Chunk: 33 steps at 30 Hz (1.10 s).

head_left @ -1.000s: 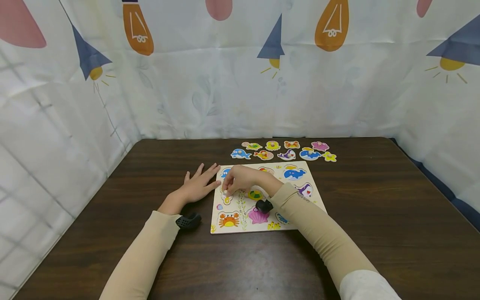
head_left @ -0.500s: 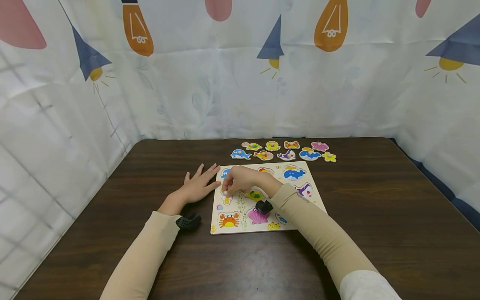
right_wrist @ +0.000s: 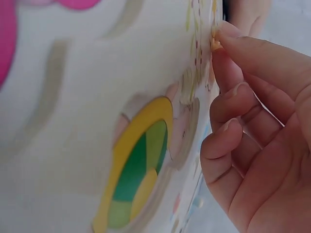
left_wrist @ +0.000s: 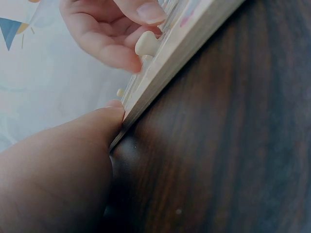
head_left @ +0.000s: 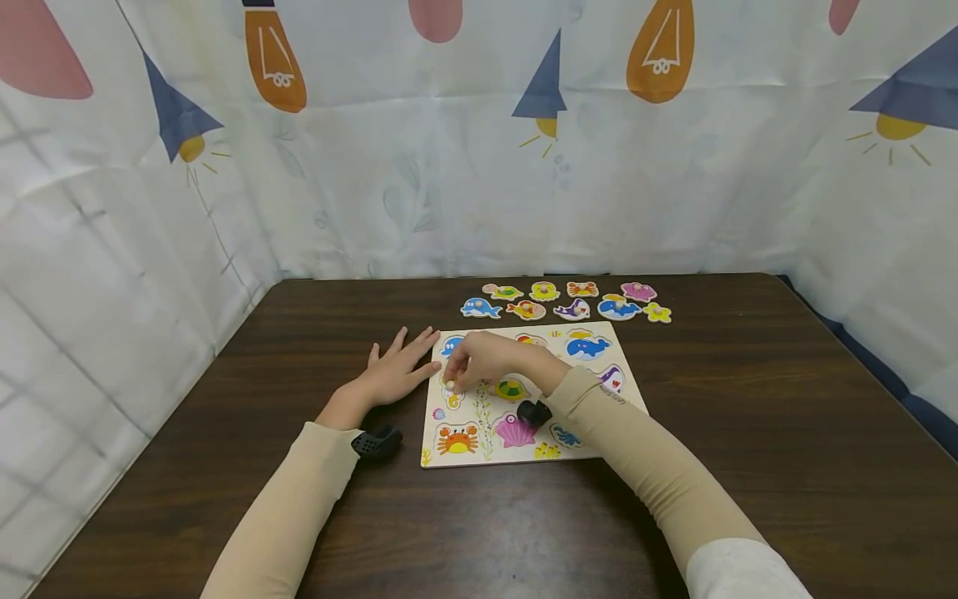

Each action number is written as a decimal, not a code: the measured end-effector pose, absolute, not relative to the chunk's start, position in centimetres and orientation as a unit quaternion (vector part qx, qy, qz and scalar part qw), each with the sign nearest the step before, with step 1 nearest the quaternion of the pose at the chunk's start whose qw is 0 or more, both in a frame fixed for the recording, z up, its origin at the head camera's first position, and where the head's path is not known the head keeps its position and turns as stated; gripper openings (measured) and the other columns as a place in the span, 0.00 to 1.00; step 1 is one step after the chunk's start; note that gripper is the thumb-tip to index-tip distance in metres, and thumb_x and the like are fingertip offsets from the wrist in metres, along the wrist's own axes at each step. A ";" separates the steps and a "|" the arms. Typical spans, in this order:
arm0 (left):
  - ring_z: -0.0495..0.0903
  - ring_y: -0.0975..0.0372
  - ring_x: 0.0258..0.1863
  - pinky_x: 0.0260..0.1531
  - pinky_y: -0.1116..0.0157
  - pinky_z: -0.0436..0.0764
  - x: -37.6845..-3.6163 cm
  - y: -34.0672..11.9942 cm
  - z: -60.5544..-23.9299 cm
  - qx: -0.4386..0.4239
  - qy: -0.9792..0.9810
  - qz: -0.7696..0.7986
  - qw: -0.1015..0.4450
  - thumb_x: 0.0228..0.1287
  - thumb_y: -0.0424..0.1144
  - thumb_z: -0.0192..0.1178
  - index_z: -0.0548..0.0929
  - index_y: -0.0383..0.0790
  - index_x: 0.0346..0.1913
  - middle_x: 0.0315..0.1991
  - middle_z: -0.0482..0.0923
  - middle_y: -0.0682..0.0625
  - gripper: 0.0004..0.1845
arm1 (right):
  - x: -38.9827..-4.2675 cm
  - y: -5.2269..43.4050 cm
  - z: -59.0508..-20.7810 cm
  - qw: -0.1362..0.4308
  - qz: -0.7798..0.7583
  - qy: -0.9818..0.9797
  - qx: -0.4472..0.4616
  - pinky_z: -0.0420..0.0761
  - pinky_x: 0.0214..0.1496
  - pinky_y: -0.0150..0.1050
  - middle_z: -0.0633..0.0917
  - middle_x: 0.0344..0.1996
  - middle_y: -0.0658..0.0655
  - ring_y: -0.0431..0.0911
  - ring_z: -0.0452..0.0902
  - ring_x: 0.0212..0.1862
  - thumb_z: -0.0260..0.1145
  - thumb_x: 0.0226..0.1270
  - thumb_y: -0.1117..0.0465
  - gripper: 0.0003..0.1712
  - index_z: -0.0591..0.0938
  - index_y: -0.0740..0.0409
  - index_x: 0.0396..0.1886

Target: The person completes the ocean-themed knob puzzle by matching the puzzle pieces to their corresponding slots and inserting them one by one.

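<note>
A wooden peg puzzle board [head_left: 509,455] printed with sea animals lies on the table. Over its left side my right hand [head_left: 479,359] has thumb and fingers curled round the knob of a small yellow-orange puzzle piece, which looks like a seahorse and is partly hidden. In the left wrist view the cream knob [left_wrist: 147,43] shows between the thumb and fingers. My left hand [head_left: 389,373] lies spread on the table, its fingertips at the board's left edge. The right wrist view shows the right hand [right_wrist: 267,131] pinching at the board's far side, beyond the printed turtle [right_wrist: 141,165].
Behind the board, loose knobbed pieces stand in two rows, among them a blue dolphin [head_left: 481,308], a red crab [head_left: 582,289] and a yellow star [head_left: 657,313]. The dark wooden table [head_left: 748,433] reaches to a patterned curtain [head_left: 449,183].
My right wrist and forearm have shifted slightly to the right, while the fingers stay at the same piece. The left hand and the loose pieces keep their places.
</note>
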State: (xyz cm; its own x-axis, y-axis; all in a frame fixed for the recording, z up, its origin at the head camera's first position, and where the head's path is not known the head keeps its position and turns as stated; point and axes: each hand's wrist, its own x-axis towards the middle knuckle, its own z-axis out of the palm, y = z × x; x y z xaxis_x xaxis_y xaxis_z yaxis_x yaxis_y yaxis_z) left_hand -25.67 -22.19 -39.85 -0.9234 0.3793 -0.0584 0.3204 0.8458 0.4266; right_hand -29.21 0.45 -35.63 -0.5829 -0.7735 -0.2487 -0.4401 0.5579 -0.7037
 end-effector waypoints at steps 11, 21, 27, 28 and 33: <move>0.32 0.40 0.80 0.66 0.28 0.29 -25.7 -22.2 -39.7 0.179 0.959 0.207 0.076 0.81 0.60 0.44 0.50 0.48 0.84 0.83 0.43 0.45 0.38 | -29.7 3.7 -34.2 0.188 -0.289 0.841 -0.417 0.80 0.49 0.37 0.87 0.42 0.50 0.43 0.80 0.44 0.70 0.72 0.63 0.13 0.89 0.58 0.53; 0.32 0.41 0.81 0.67 0.28 0.29 -25.6 -22.3 -39.9 0.184 0.958 0.209 0.074 0.81 0.59 0.45 0.50 0.48 0.84 0.83 0.42 0.45 0.38 | -29.7 7.7 -33.5 0.155 -0.308 0.860 -0.377 0.82 0.43 0.38 0.85 0.37 0.51 0.49 0.82 0.40 0.69 0.72 0.62 0.12 0.89 0.59 0.52; 0.32 0.41 0.80 0.67 0.29 0.28 -25.5 -22.2 -39.9 0.189 0.956 0.214 0.071 0.81 0.59 0.45 0.50 0.47 0.84 0.83 0.42 0.45 0.38 | -29.4 10.7 -33.2 0.128 -0.300 0.876 -0.356 0.80 0.42 0.40 0.85 0.39 0.51 0.48 0.79 0.40 0.70 0.73 0.61 0.13 0.88 0.59 0.53; 0.32 0.41 0.80 0.67 0.29 0.28 -25.6 -22.2 -39.9 0.190 0.956 0.214 0.071 0.81 0.59 0.45 0.50 0.47 0.84 0.83 0.42 0.46 0.38 | -29.4 11.4 -33.2 0.122 -0.302 0.877 -0.353 0.80 0.41 0.41 0.85 0.39 0.51 0.48 0.78 0.39 0.69 0.73 0.62 0.13 0.88 0.59 0.53; 0.32 0.41 0.81 0.67 0.29 0.28 -25.5 -22.3 -39.7 0.185 0.956 0.215 0.071 0.81 0.59 0.46 0.50 0.48 0.84 0.83 0.42 0.46 0.38 | -29.4 14.2 -33.3 0.098 -0.310 0.889 -0.324 0.78 0.37 0.42 0.86 0.39 0.53 0.49 0.76 0.36 0.69 0.73 0.62 0.14 0.88 0.60 0.54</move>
State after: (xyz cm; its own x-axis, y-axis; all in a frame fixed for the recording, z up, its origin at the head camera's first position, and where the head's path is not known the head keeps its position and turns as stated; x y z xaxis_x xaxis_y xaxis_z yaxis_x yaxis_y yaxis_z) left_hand -25.47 -22.34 -39.74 -0.9214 0.3845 -0.0565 0.3235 0.8394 0.4367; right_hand -29.36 14.22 -33.28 -0.7711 -0.6362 0.0266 -0.5147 0.5982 -0.6142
